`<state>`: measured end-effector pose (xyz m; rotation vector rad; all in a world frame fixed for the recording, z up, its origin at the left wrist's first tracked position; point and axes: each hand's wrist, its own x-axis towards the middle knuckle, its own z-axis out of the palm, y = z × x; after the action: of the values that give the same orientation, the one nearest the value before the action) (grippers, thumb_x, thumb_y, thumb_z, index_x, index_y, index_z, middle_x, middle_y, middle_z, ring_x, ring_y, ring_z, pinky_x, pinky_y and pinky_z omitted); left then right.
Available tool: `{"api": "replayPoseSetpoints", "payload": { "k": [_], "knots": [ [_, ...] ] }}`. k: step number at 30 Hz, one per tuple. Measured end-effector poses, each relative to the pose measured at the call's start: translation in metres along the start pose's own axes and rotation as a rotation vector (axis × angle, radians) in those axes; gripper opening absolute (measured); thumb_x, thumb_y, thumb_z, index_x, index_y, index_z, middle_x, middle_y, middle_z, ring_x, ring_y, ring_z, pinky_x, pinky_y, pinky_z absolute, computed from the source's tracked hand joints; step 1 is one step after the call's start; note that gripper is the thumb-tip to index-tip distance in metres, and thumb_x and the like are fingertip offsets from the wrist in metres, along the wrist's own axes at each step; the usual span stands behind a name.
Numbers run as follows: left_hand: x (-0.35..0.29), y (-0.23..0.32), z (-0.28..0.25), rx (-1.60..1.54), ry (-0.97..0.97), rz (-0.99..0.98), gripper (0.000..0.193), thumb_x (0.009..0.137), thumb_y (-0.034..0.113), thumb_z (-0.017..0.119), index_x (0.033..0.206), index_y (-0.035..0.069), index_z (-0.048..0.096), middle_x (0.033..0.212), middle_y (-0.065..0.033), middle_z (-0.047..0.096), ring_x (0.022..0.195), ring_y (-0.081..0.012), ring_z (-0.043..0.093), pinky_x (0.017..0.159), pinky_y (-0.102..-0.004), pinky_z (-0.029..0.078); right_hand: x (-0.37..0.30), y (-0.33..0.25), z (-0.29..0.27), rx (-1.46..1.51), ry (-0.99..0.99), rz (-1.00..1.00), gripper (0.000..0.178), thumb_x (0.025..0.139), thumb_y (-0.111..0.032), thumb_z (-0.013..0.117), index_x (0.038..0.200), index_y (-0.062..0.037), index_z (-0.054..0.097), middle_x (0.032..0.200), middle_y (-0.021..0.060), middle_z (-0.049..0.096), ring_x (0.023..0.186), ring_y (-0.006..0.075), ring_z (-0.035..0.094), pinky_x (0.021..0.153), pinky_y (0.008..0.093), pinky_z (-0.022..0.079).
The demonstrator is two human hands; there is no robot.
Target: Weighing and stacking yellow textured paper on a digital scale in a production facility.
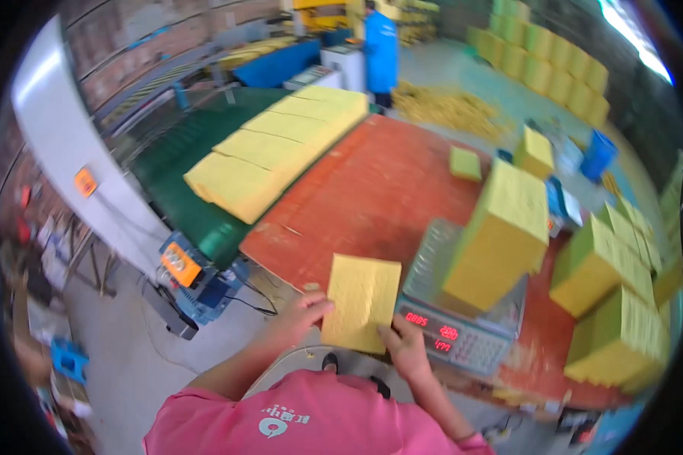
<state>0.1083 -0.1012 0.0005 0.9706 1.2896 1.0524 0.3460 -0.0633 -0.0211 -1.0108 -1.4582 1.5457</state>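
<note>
In front of my body a flat yellow slab, apparently a thin bundle of yellow paper (363, 296), is held up over the near edge of the red table. My left hand (303, 316) grips its left edge. At its lower right edge is my right hand (407, 346), with the thumb on the upper face and the other fingers partly hidden. Just right of the bundle stands a digital scale (474, 347) with lit red digits. A tall yellow paper stack (493, 250) rests on the scale's metal pan.
The red table (341, 197) adjoins a green conveyor belt (167, 152) bearing a row of yellow paper blocks (258, 148). More yellow stacks (611, 292) sit at the table's right. A small yellow block (465, 163) lies behind the scale. Farther off stands a person in blue (381, 49).
</note>
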Motion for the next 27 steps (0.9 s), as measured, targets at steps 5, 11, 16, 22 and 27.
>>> {"api": "replayPoseSetpoints", "payload": {
  "k": [5, 11, 16, 22, 27],
  "knots": [
    [0.018, 0.102, 0.038, 0.088, -0.036, 0.194, 0.018, 0.094, 0.020, 0.058, 0.093, 0.003, 0.065, 0.084, -0.0008, 0.065, 0.073, -0.0074, 0.059, 0.064, -0.0255, 0.047, -0.003, -0.098, -0.041, -0.012, 0.115, -0.149, 0.029, 0.088, -0.004, 0.064, 0.116, 0.0029, 0.061, 0.085, 0.0049, 0.062, 0.074, 0.0073, 0.054, 0.065, 0.0235, 0.046],
    [0.122, 0.210, 0.123, 0.077, -0.214, 0.479, 0.019, 0.092, 0.023, 0.061, 0.083, 0.006, 0.062, 0.074, 0.0013, 0.061, 0.064, -0.0064, 0.055, 0.056, -0.0238, 0.042, 0.030, -0.201, -0.127, -0.235, 0.456, -0.471, 0.050, 0.086, -0.004, 0.066, 0.132, 0.0019, 0.049, 0.071, 0.0043, 0.060, 0.058, 0.0092, 0.055, 0.052, 0.0257, 0.045],
    [0.203, 0.247, 0.164, 0.292, -0.335, 0.342, 0.023, 0.092, 0.032, 0.061, 0.083, 0.010, 0.062, 0.071, -0.0008, 0.063, 0.057, -0.0103, 0.055, 0.052, -0.0240, 0.039, 0.075, -0.223, -0.193, -0.281, 0.499, -0.323, 0.052, 0.083, -0.007, 0.067, 0.130, 0.0048, 0.050, 0.078, 0.0080, 0.063, 0.064, 0.0117, 0.059, 0.054, 0.0253, 0.046],
    [0.223, 0.233, 0.176, 0.440, -0.293, 0.275, 0.026, 0.092, 0.033, 0.061, 0.076, 0.012, 0.060, 0.066, -0.0011, 0.061, 0.053, -0.0113, 0.054, 0.048, -0.0247, 0.036, 0.093, -0.201, -0.212, -0.390, 0.520, -0.216, 0.051, 0.080, -0.012, 0.070, 0.125, 0.0045, 0.055, 0.083, 0.0090, 0.064, 0.069, 0.0144, 0.061, 0.059, 0.0266, 0.047],
    [0.220, 0.226, 0.177, 0.459, -0.286, 0.301, 0.028, 0.092, 0.034, 0.060, 0.075, 0.013, 0.058, 0.066, -0.0009, 0.060, 0.053, -0.0111, 0.054, 0.046, -0.0251, 0.035, 0.098, -0.185, -0.220, -0.459, 0.547, -0.253, 0.051, 0.079, -0.017, 0.071, 0.124, 0.0026, 0.058, 0.082, 0.0081, 0.064, 0.074, 0.0155, 0.061, 0.067, 0.0297, 0.048]
  ]
}}
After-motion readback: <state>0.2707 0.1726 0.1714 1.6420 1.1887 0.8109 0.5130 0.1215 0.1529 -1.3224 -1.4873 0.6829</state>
